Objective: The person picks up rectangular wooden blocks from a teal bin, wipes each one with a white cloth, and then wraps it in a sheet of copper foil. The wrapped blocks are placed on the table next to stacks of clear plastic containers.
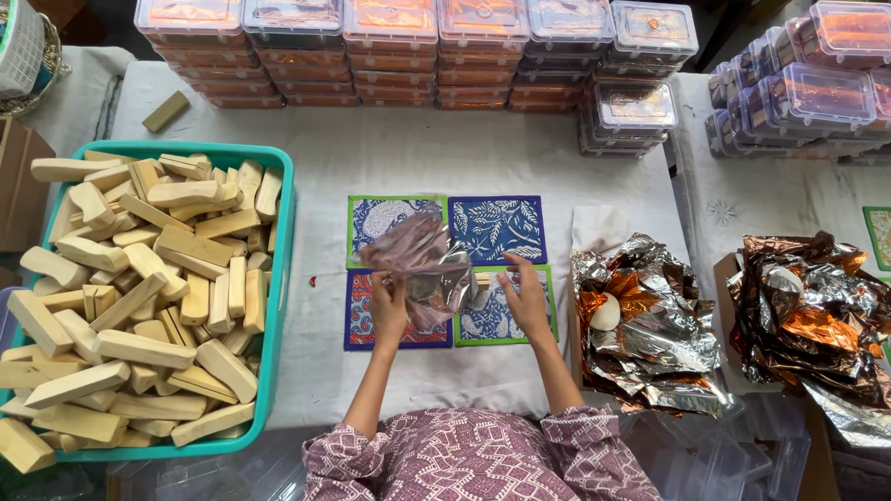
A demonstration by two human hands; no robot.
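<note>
Crinkled foil sheet (422, 269) above left hand (388, 311)

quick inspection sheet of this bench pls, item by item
surface: table under white cloth
job's things: foil sheet held above four patterned mats
clutter: teal crate heaped with wooden blocks; crumpled foil pile; one loose block
grippers: left hand grips the foil sheet; right hand open beside it
cables: nothing seen
surroundings: stacked clear lidded boxes along far edge

White-clothed table (390, 153) bears mats (497, 227), bin (278, 278), boxes (390, 56).
</note>
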